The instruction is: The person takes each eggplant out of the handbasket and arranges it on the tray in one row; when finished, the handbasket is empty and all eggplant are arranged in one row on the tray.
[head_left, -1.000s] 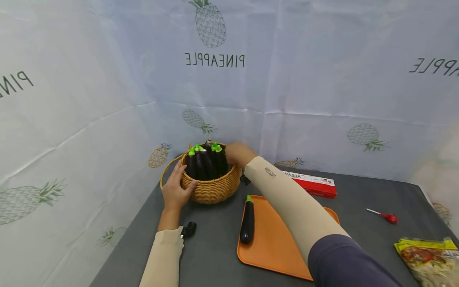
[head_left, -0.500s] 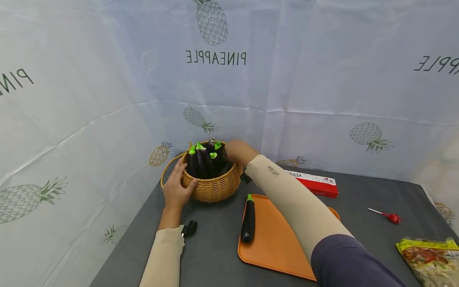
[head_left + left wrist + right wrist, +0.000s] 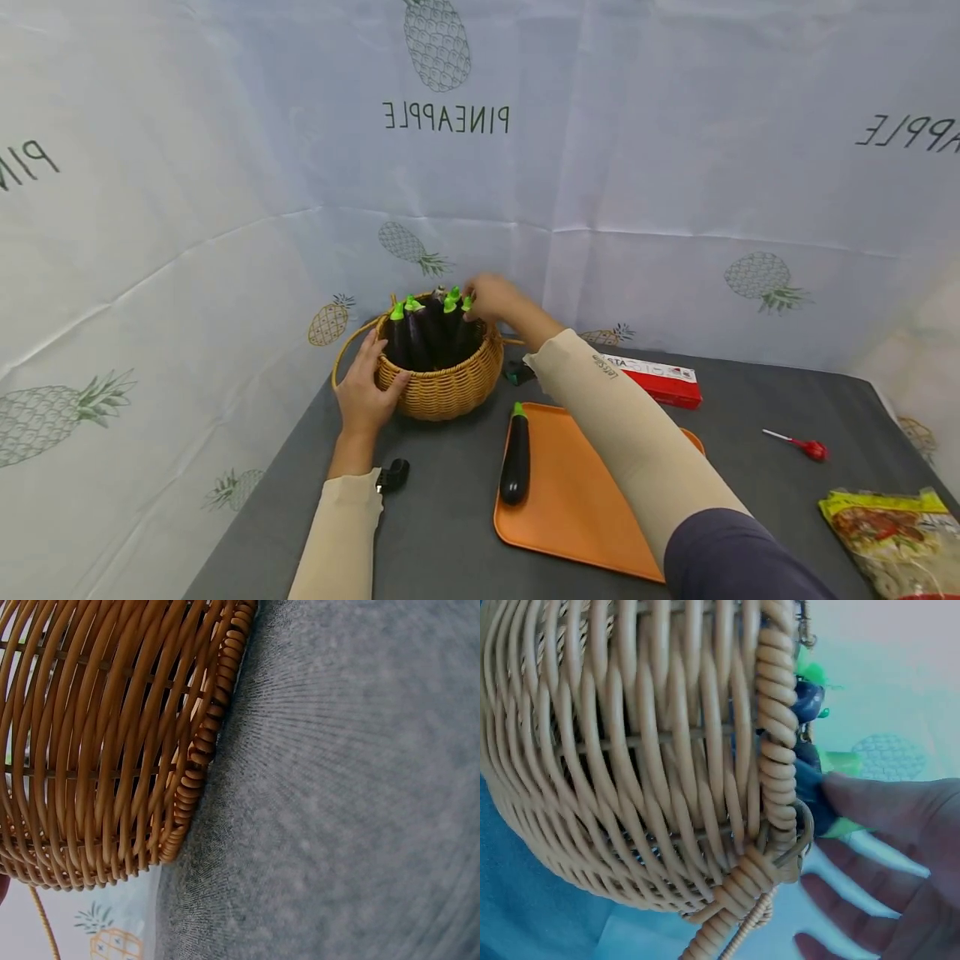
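White cloth walls printed with pineapples (image 3: 645, 183) behind and left of flat dark grey table (image 3: 442, 533). Flat orange tray (image 3: 573, 517) toward front edge. Round tan wicker basket (image 3: 442, 396) near back left corner; hard tug could tip it. Left hand (image 3: 366, 392), fingers spread, against its side. Right hand (image 3: 495, 302) pinches glossy purple-black eggplant (image 3: 814, 796) at right rim; crowded neighbours (image 3: 422, 340) could snag. Another eggplant (image 3: 516, 458) along tray's left edge. Red round lollipop (image 3: 813, 450) toward table's right edge.

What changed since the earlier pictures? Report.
The right hand has risen from inside the basket and pinches the rightmost eggplant near its green cap. Neighbouring eggplants have shifted. The left hand still holds the basket; the eggplant on the orange tray stayed put.
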`<state>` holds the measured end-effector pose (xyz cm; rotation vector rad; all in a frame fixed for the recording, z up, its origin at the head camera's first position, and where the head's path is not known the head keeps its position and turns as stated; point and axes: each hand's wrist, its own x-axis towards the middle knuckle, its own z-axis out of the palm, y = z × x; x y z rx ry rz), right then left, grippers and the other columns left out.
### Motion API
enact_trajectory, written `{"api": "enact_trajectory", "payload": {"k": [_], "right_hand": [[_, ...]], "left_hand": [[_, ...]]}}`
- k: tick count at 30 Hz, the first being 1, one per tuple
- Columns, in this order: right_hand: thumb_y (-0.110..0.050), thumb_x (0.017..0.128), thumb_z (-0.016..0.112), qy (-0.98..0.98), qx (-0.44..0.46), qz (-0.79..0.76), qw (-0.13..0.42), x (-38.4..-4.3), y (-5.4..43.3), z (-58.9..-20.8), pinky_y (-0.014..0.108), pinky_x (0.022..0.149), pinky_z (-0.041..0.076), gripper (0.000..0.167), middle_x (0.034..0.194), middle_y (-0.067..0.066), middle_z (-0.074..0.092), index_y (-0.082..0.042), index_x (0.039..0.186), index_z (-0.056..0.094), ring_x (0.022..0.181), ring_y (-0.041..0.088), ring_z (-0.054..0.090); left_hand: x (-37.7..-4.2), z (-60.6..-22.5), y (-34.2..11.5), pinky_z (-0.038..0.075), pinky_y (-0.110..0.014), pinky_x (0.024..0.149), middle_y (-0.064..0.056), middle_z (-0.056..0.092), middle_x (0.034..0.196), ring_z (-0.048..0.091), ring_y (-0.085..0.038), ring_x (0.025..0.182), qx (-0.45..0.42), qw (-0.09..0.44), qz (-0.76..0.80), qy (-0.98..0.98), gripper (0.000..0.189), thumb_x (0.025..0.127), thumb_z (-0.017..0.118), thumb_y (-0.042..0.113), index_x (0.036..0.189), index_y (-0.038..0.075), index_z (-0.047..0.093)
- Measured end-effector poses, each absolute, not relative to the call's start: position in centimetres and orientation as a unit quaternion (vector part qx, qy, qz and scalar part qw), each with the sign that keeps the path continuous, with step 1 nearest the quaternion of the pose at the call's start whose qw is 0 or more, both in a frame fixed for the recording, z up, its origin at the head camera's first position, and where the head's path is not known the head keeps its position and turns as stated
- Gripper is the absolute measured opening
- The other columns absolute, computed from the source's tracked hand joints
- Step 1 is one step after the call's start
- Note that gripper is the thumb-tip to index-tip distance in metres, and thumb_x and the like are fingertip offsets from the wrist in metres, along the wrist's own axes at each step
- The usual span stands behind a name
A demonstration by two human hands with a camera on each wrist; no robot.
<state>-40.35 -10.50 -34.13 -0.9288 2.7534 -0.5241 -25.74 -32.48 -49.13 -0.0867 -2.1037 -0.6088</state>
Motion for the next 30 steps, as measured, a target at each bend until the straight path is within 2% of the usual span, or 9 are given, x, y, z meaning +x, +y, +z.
{"api": "enact_trajectory", "payload": {"k": [7, 11, 16, 22, 30], "right_hand": [[-0.014, 0.096, 0.061, 0.897, -0.351, -0.268, 0.03, -40.1, -10.6, -34.6, 0.041, 0.09, 0.046, 0.04, 0.129, 0.009, 0.053, -0.015, 0.136, 0.057, 0.116, 0.025, 0.052], [-0.017, 0.097, 0.061, 0.891, -0.366, -0.268, 0.007, -39.8, -10.9, -35.2, 0.038, 0.089, 0.045, 0.038, 0.13, 0.008, 0.05, -0.015, 0.135, 0.058, 0.114, 0.023, 0.052], [-0.023, 0.097, 0.062, 0.884, -0.373, -0.282, 0.007, -39.1, -11.4, -35.7, 0.036, 0.087, 0.047, 0.043, 0.135, 0.006, 0.049, -0.015, 0.138, 0.054, 0.112, 0.021, 0.054], [-0.018, 0.099, 0.058, 0.864, -0.377, -0.334, 0.019, -38.8, -10.9, -35.9, 0.039, 0.091, 0.046, 0.044, 0.138, 0.005, 0.048, -0.02, 0.143, 0.05, 0.118, 0.022, 0.051], [-0.017, 0.099, 0.058, 0.836, -0.368, -0.404, 0.044, -39.0, -10.0, -36.5, 0.037, 0.089, 0.046, 0.047, 0.138, 0.004, 0.047, -0.026, 0.145, 0.048, 0.117, 0.021, 0.05]], "left_hand": [[-25.4, -49.2, -32.5, 0.044, -0.051, 0.055, -0.001, 0.046, 0.148, 0.058, -0.037, 0.115, -0.035, 0.449, -0.248, -0.858, 0.087, 0.085, 0.04, 0.079, 0.131, 0.008, 0.06], [-25.4, -49.2, -32.5, 0.044, -0.05, 0.054, -0.002, 0.046, 0.148, 0.059, -0.038, 0.114, -0.036, 0.452, -0.247, -0.856, 0.086, 0.086, 0.04, 0.078, 0.13, 0.007, 0.061], [-25.5, -49.1, -32.3, 0.045, -0.051, 0.055, -0.002, 0.047, 0.147, 0.059, -0.038, 0.113, -0.036, 0.459, -0.245, -0.853, 0.087, 0.085, 0.039, 0.079, 0.129, 0.006, 0.062], [-25.7, -49.0, -32.1, 0.045, -0.051, 0.055, -0.002, 0.048, 0.146, 0.059, -0.038, 0.112, -0.042, 0.458, -0.247, -0.853, 0.087, 0.085, 0.039, 0.079, 0.129, 0.006, 0.061], [-25.7, -48.9, -32.4, 0.044, -0.051, 0.055, -0.003, 0.047, 0.147, 0.059, -0.037, 0.112, -0.036, 0.452, -0.247, -0.856, 0.088, 0.085, 0.038, 0.08, 0.13, 0.008, 0.061]]}}
